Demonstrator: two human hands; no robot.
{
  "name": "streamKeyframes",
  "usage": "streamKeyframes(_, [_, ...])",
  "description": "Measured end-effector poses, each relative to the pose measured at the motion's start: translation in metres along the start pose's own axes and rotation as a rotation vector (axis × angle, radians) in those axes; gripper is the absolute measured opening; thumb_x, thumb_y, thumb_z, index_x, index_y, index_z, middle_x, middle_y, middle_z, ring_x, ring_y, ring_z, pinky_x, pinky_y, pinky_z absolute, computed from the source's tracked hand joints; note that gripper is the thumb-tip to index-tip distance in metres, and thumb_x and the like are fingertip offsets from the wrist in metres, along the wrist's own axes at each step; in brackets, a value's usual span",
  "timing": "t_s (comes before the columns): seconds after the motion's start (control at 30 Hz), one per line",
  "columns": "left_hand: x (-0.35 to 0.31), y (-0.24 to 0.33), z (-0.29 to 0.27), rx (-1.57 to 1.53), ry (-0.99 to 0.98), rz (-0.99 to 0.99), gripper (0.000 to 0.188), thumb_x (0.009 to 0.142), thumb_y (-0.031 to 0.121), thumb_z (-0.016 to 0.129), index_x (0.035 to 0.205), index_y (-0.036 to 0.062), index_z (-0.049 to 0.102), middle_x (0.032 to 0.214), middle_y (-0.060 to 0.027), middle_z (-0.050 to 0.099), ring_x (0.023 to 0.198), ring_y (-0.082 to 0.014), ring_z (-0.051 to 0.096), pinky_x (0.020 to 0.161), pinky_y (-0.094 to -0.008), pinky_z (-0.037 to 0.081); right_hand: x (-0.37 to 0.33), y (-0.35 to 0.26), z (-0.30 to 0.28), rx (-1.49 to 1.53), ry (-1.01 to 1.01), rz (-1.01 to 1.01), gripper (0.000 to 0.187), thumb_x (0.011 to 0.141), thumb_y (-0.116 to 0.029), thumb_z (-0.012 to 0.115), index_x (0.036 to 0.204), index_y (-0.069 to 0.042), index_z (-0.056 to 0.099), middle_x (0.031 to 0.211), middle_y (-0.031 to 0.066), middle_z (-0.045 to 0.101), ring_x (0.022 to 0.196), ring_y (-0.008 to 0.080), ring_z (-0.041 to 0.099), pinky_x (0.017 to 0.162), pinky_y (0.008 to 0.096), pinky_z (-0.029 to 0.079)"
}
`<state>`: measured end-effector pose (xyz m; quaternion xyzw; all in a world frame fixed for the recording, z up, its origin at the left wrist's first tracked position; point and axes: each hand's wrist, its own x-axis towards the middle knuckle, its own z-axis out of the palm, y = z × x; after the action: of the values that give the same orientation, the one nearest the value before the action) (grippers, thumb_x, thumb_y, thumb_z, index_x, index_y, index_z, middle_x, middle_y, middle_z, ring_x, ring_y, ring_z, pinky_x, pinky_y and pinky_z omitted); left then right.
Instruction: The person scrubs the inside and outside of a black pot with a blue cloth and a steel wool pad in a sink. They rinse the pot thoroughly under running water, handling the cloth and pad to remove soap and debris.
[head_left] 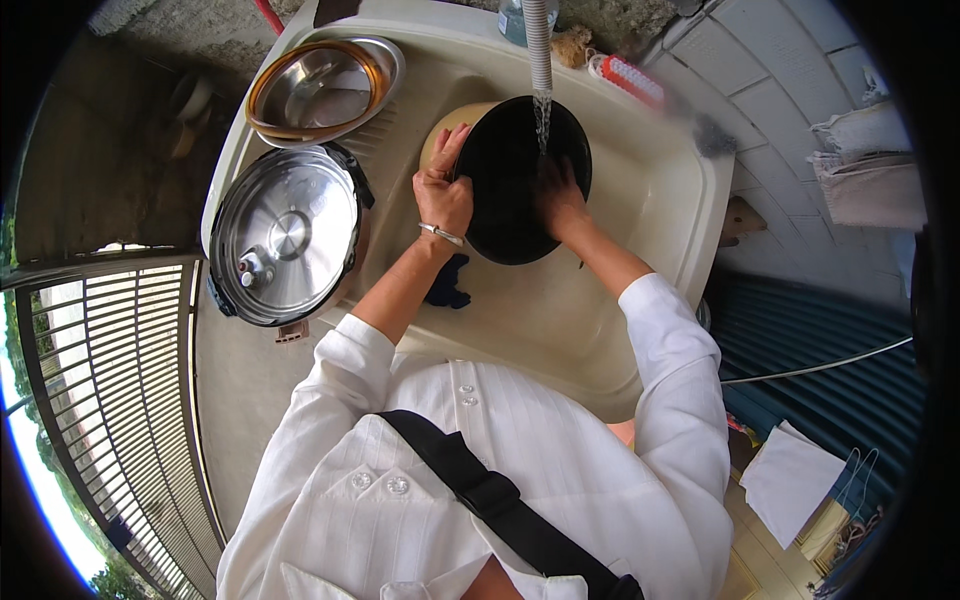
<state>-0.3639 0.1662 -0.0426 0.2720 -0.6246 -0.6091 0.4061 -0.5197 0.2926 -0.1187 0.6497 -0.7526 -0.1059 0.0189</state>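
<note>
A large round black bowl (500, 190) is tilted in the beige sink (640, 220), under water running from a ribbed grey hose (538, 45). My left hand (445, 195) grips its left rim, the thumb on the inner side and the fingers outside. Inside the bowl, my right hand (560, 205) touches the inner wall; its fingers are blurred and dark, so what they hold, if anything, does not show. Part of a tan round thing (437, 140) peeks out behind the bowl's left side. A dark blue cloth (448, 285) lies in the sink below my left wrist.
To the left sits a pressure cooker lid (290, 235) on the sink's edge. Beyond it are nested steel dishes (320, 90) with an orange-brown ring. A red and white brush (630, 80) rests on the back rim, beside a brown scrubber (572, 48) and a clear bottle (513, 25).
</note>
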Motion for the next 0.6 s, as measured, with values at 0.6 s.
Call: streamKeyframes(0.6, [0.017,0.025,0.001,0.325,-0.222,0.116,0.061,0.059,-0.015,0.039,0.105,0.0156,0.066,0.113,-0.0008,0.063,0.125,-0.0214,0.044,0.107,-0.0503,0.009,0.019,-0.025,-0.02,0.41,0.026,0.141,0.041,0.09,-0.024,0.038,0.126,-0.005,0.046,0.127,0.0151,0.049,0.122,0.0316,0.04,0.103,0.0372,0.029])
